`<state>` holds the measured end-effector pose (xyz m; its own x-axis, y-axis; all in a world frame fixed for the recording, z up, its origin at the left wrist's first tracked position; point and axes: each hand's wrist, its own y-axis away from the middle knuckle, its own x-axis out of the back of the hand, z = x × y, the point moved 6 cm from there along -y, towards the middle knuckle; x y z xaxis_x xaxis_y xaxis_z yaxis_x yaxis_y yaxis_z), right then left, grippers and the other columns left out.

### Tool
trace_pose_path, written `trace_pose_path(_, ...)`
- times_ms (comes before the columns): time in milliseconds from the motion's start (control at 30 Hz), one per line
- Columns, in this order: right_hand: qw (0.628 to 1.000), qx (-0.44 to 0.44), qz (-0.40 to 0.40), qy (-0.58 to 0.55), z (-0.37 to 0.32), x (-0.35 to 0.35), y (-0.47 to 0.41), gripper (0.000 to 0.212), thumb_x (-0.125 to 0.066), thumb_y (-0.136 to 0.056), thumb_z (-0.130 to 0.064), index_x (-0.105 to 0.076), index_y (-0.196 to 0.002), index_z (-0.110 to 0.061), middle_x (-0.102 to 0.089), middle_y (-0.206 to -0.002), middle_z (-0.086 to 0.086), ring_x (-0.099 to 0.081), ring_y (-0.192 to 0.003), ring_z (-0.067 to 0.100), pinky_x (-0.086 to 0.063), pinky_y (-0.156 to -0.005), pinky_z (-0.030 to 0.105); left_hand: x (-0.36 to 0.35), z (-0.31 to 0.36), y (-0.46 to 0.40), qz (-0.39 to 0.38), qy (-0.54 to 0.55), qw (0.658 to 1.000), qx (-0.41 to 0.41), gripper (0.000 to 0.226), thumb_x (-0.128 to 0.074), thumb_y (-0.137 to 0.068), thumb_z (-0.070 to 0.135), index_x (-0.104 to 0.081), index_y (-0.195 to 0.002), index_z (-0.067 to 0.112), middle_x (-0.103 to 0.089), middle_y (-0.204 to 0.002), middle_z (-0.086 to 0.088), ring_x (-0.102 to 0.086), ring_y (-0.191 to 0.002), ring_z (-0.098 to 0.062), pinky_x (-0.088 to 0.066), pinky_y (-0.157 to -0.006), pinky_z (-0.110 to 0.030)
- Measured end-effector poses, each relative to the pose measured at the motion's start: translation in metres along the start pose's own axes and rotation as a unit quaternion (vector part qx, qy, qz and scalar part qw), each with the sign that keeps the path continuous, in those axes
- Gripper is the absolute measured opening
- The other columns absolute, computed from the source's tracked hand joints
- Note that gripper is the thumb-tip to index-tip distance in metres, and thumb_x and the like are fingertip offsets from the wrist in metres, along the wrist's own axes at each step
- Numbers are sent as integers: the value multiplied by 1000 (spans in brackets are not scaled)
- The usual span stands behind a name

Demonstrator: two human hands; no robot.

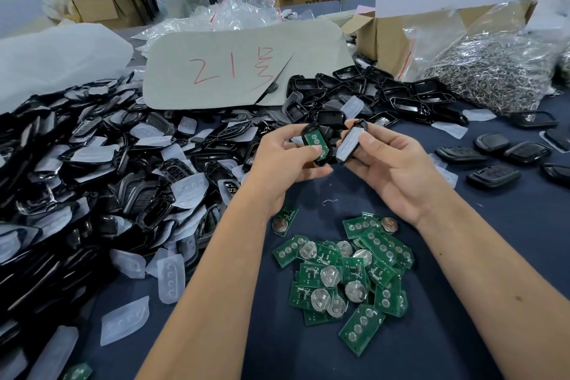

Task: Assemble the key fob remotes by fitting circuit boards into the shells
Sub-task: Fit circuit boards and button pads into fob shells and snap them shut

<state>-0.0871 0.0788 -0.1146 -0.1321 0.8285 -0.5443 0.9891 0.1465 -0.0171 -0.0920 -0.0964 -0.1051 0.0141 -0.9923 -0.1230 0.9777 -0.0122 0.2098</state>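
My left hand [282, 157] grips a black shell half [327, 149] with a green circuit board [313, 140] seated inside it, the thumb pressing on the board. My right hand [391, 170] holds a second black shell half with a translucent rubber pad [350, 142] in it, tilted toward the first. The two halves nearly touch above the dark blue table. A loose heap of green circuit boards [348, 268] with coin cells lies below my hands.
A big pile of black shells and translucent pads [101, 182] fills the left. More shell halves [370, 92] lie behind my hands. Closed fobs [493, 160] sit at the right. A grey sheet with red writing [240, 68], a cardboard box [385, 37] and a bag of metal rings [493, 71] stand behind.
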Motion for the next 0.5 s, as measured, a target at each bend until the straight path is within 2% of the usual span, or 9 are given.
trace_pose_path(100, 1000, -3, 1, 9, 1, 0, 0, 34, -64, -89, -13, -69, -122, -6, -78, -107, 7, -74, -98, 19, -59, -84, 30, -1, 0, -1, -2, -1, 1000, -6, 52, -69, -93, -7, -56, -141, 4, -65, -126, -26, -75, -68, -19, -63, -69, -30)
trace_pose_path(333, 1000, 4, 14, 14, 1, 0, 0, 36, -64, -87, -12, -69, -121, -2, -76, -110, 12, -74, -99, 21, -60, -86, 32, -3, 0, 0, -19, -8, 1000, -22, 43, -71, -92, -6, -62, -133, 4, -69, -118, -25, -74, -69, -18, -63, -69, -29)
trace_pose_path(433, 1000, 13, 17, 17, 1, -2, 1, 34, -64, -87, -10, -69, -119, -1, -77, -108, 11, -74, -99, 22, -60, -85, 31, -3, 0, 0, -21, -2, 999, -36, 26, -72, -91, -6, -70, -110, 12, -75, -92, -9, -73, -68, -15, -63, -68, -28)
trace_pose_path(500, 999, 24, 23, 19, 0, -2, 1, 34, -64, -85, -8, -69, -118, 1, -78, -103, 9, -75, -96, 20, -60, -84, 29, -2, 0, -1, -15, -12, 999, -50, 19, -74, -90, -5, -71, -99, 11, -72, -76, 0, -68, -62, -12, -63, -69, -29)
